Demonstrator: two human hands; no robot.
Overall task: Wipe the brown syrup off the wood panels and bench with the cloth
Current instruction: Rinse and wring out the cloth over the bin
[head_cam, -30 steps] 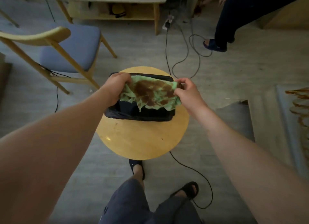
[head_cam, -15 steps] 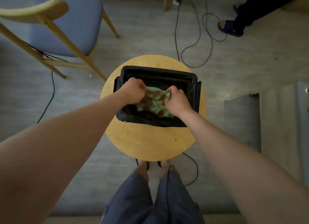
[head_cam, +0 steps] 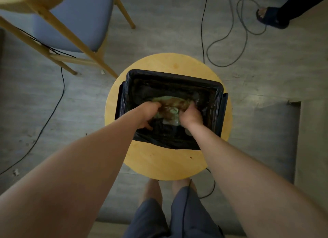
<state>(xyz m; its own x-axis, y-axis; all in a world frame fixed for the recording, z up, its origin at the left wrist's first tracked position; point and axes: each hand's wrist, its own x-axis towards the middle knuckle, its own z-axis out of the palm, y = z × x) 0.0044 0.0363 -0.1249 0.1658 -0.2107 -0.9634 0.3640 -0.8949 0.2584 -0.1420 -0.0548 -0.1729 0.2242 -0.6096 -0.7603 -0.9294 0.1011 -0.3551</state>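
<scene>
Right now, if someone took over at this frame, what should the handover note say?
Left hand: grips the left end of the cloth.
Right hand: grips its right end.
Cloth: green, heavily brown-stained, bunched between both hands inside the black-lined tub on the round stool.
Done: the stains suggest some wiping has happened.
Left: wood panels and bench are out of view, so the remaining mess cannot be judged; the cloth likely needs wringing before more wiping.

The person at work wears loose slate-blue shorts (head_cam: 149, 220) ending about the knee, forearms and lower legs bare; a thin dark cable (head_cam: 184, 209) hangs down the front of the right leg.
</scene>
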